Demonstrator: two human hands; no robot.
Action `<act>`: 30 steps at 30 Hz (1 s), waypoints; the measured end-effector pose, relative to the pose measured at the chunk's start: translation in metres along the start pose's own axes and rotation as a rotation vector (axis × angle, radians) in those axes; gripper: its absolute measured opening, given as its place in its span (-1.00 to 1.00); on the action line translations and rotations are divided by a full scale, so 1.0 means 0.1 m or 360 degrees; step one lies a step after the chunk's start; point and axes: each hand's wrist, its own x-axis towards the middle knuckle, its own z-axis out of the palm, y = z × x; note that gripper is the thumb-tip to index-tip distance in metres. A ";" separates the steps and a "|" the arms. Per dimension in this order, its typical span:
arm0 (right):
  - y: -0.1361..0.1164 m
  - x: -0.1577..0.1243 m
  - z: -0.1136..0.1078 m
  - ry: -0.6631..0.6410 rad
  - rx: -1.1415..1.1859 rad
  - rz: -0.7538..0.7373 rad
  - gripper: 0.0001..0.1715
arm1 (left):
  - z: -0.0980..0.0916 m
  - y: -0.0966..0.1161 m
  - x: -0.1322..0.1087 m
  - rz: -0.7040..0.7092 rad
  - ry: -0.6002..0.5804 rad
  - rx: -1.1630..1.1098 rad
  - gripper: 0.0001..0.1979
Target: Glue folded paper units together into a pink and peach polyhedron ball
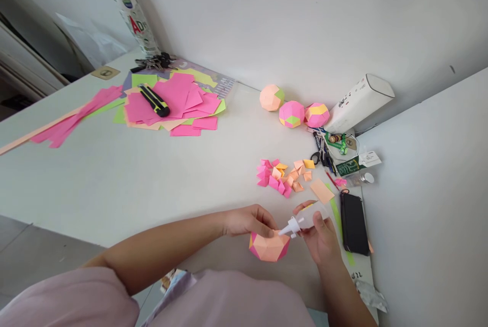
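Observation:
My left hand [247, 221] grips the top of a folded paper ball [269, 247] of orange, pink and yellow faces, held just above the table's near edge. My right hand [320, 235] is closed round a small clear glue bottle [305, 220], and its white nozzle points left onto the ball's upper face. A heap of small folded pink and orange paper pieces [284, 175] lies on the white table [152, 174] just beyond both hands.
Three finished paper balls [293, 113] sit by the back wall beside a white box [358, 103]. A black phone [354, 223] and scissors [322, 156] lie at the right. Pink paper sheets [175, 103] with a utility knife [154, 100], keys and a tall bottle [131, 11] are at the far left.

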 end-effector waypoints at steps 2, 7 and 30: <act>-0.01 0.00 0.01 -0.0007 0.0015 0.0019 -0.65 | 0.00 0.01 0.00 -0.0003 -0.0005 -0.0007 -0.85; -0.02 0.01 0.01 0.0019 0.0019 0.0082 -0.63 | 0.01 0.01 -0.01 0.0001 -0.0004 0.0017 -0.87; 0.01 0.05 -0.01 0.0026 0.0130 0.0302 -0.67 | 0.00 0.01 -0.01 -0.0005 -0.0028 0.0008 -0.86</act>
